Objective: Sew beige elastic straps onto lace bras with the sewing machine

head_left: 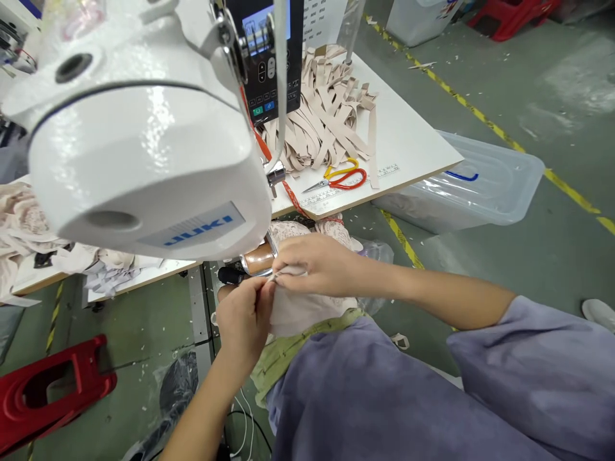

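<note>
Pale fabric (pixel 300 312) hangs from both hands in front of a white sewing machine (pixel 154 173) marked JUKI. My left hand (pixel 245 320) is closed, pinching the fabric's edge between thumb and finger. Close beside it, my right hand (pixel 319 266) grips the same edge, with a small fold showing at its fingertips. Both hands are just below the machine head, near its metal arm (pixel 259 259). Lace fabric (pixel 291 229) lies behind my right hand, partly hidden. The machine head covers the needle area.
Beige fabric strips (pixel 327 115) are heaped on the white table (pixel 413 141), near scissors (pixel 343 179) with red and yellow handles. More cut pieces (pixel 110 266) lie at left. A lidded plastic bin (pixel 471 186) stands at right, a red stool (pixel 57 390) at lower left.
</note>
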A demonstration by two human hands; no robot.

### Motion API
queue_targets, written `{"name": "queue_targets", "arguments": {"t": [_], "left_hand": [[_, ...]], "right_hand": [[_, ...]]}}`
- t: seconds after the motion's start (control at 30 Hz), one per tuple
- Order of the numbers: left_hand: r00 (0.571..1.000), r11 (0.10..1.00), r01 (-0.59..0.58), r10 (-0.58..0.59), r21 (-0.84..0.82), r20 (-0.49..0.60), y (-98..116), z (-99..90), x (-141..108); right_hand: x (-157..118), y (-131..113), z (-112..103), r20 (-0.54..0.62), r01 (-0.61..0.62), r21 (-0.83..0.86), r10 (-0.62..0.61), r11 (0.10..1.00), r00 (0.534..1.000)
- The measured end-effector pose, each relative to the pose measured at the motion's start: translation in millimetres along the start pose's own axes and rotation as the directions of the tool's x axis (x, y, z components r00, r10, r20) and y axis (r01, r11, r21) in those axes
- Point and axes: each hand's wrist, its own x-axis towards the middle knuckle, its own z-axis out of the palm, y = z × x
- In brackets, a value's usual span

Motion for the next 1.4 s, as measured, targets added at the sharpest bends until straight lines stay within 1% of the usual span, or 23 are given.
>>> {"name": "queue_targets", "arguments": {"t": [0.03, 0.07, 0.13, 0.2, 0.23, 0.33, 0.4, 0.47, 0.53, 0.6, 0.67, 0.73, 0.8, 0.83, 0.87, 0.9, 0.97, 1.0, 1.07, 1.1, 1.17, 1.3, 1.4], "left_hand": [[0.999, 1.000, 0.006, -0.006, 0.014, -0.037, -6.3, -0.3, 1.0], [0.997, 0.999, -0.027, 0.030, 0.043, -0.075, -13.9, 0.0, 1.8], [0.974, 0.975, -0.184, 0.198, 0.125, -0.112, -31.0, 2.0, 2.7], [0.921, 0.916, -0.347, 0.374, 0.203, -0.112, -46.7, 4.5, 3.1], [0.896, 0.887, -0.395, 0.429, 0.241, -0.111, -52.7, 5.5, 3.4], [0.866, 0.832, -0.444, 0.494, 0.331, -0.079, -60.1, 6.0, 4.7], [0.867, 0.812, -0.436, 0.494, 0.388, -0.061, -56.2, 4.0, 6.1], [0.892, 0.810, -0.396, 0.452, 0.433, -0.028, -47.5, 0.5, 7.6], [0.922, 0.819, -0.356, 0.385, 0.450, 0.030, -38.2, -3.8, 9.3], [0.936, 0.827, -0.344, 0.340, 0.444, 0.091, -33.4, -8.1, 11.8], [0.927, 0.820, -0.372, 0.353, 0.435, 0.128, -37.0, -11.8, 16.2], [0.876, 0.773, -0.479, 0.449, 0.415, 0.175, -48.6, -14.4, 22.9], [0.787, 0.694, -0.613, 0.574, 0.378, 0.224, -62.9, -15.9, 31.2], [0.747, 0.659, -0.661, 0.621, 0.360, 0.236, -68.9, -16.2, 35.4], [0.724, 0.639, -0.686, 0.648, 0.347, 0.237, -73.1, -16.3, 39.0], [0.719, 0.638, -0.690, 0.656, 0.340, 0.228, -75.2, -16.2, 41.8], [0.740, 0.665, -0.668, 0.639, 0.333, 0.208, -72.7, -15.5, 44.4], [0.755, 0.681, -0.652, 0.625, 0.333, 0.200, -68.8, -15.0, 44.1], [0.787, 0.711, -0.612, 0.589, 0.346, 0.181, -57.6, -13.7, 40.6], [0.806, 0.725, -0.587, 0.567, 0.361, 0.171, -51.2, -12.9, 37.9], [0.845, 0.750, -0.528, 0.512, 0.398, 0.155, -38.4, -10.7, 31.6], [0.909, 0.786, -0.406, 0.397, 0.466, 0.124, -17.9, -4.6, 21.6], [0.933, 0.804, -0.344, 0.350, 0.485, 0.082, -8.9, -0.9, 20.2]], "right_hand": [[9.7, 0.8, -3.0, 0.024, -0.017, -0.018, 0.018, 1.000, 1.000], [18.9, 1.3, -5.8, 0.051, -0.040, -0.035, 0.042, 0.999, 0.998], [33.7, 1.0, -9.9, 0.106, -0.087, -0.081, 0.096, 0.993, 0.990], [42.2, -1.7, -11.9, 0.138, -0.113, -0.126, 0.131, 0.986, 0.982], [44.4, -3.5, -12.3, 0.145, -0.117, -0.147, 0.138, 0.982, 0.980], [44.9, -8.1, -12.6, 0.142, -0.112, -0.196, 0.141, 0.974, 0.980], [41.0, -7.6, -10.2, 0.138, -0.090, -0.225, 0.123, 0.970, 0.983], [33.4, -3.4, -3.1, 0.065, -0.034, -0.260, 0.053, 0.965, 0.996], [22.9, 3.5, 9.0, -0.101, 0.030, -0.325, -0.066, 0.945, 0.993], [12.6, 10.6, 23.8, -0.272, 0.064, -0.401, -0.186, 0.914, 0.944], [5.9, 15.5, 36.8, -0.393, 0.060, -0.444, -0.254, 0.894, 0.884], [4.0, 17.5, 45.1, -0.478, 0.035, -0.463, -0.282, 0.886, 0.832], [4.3, 18.1, 49.1, -0.525, 0.014, -0.461, -0.286, 0.887, 0.802], [4.0, 18.5, 50.6, -0.525, 0.020, -0.437, -0.273, 0.899, 0.806], [2.7, 19.2, 52.7, -0.513, 0.030, -0.386, -0.242, 0.922, 0.823], [0.3, 20.3, 55.9, -0.495, 0.030, -0.306, -0.186, 0.952, 0.848], [-7.6, 23.7, 66.0, -0.460, -0.029, -0.061, -0.002, 0.998, 0.888], [-12.2, 25.7, 72.2, -0.439, -0.081, 0.084, 0.110, 0.993, 0.892], [-20.3, 29.0, 82.6, -0.384, -0.166, 0.321, 0.288, 0.932, 0.877], [-22.7, 29.8, 85.0, -0.367, -0.188, 0.379, 0.334, 0.906, 0.868], [-23.0, 29.6, 81.9, -0.370, -0.191, 0.351, 0.323, 0.917, 0.871], [-8.5, 26.7, 52.6, -0.380, -0.100, 0.100, 0.131, 0.990, 0.916], [6.6, 27.6, 32.6, -0.331, -0.086, 0.081, 0.108, 0.993, 0.937]]}}
